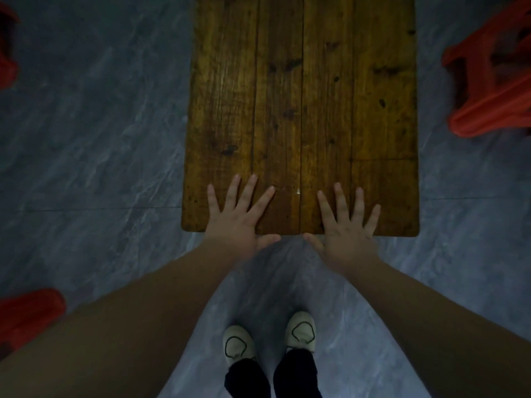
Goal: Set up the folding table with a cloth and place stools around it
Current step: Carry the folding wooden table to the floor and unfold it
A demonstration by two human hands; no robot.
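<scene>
Grey marbled floor lies all round. Left hand and right hand rest flat on the near end of the wooden bench, each grip spread wide, fingers straight, clamped on nothing, thumbs past the edge. Bare planks run away from the person. One red stool sits well off to the right, possibly tipped; a second red stool shows at lower left. Pale shoes stand below.

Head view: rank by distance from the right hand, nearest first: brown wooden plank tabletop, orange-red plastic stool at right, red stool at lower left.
1. Brown wooden plank tabletop: the right hand rests flat on it.
2. Orange-red plastic stool: on the floor, far right.
3. Red stool: lower left edge of the view.
</scene>
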